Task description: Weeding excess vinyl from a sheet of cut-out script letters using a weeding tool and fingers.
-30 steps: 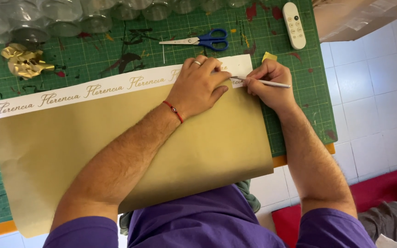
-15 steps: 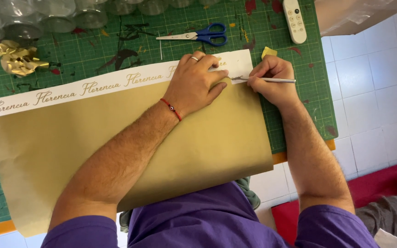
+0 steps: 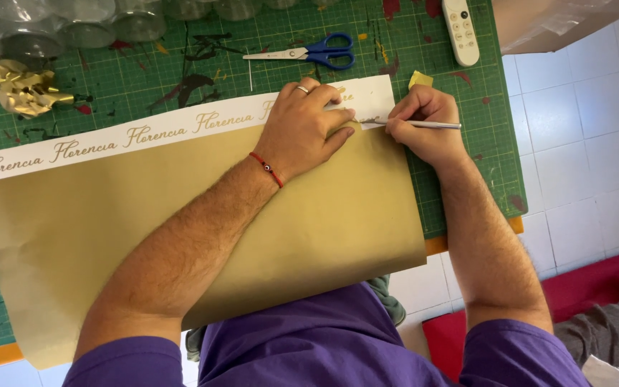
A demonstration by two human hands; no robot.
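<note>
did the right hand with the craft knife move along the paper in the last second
Cannot tell. The right hand and its thin knife sit at the gold paper's right end near the yellow scrap, as before; only the camera shifted.

A large sheet of gold wrapping paper (image 3: 202, 236) covers the middle of the view, overhanging the table's near edge toward six o'clock. Along its far edge runs a long white strip (image 3: 109, 141), a label-like band with gold script repeated along it, stretching from nine o'clock toward one o'clock. At twelve to one o'clock lies a slim white remote control (image 3: 461, 31); whether it carries a screen cannot be told. At the one-to-two o'clock corner sits what may be a brown cardboard box (image 3: 539, 21), partly cut off.
</note>
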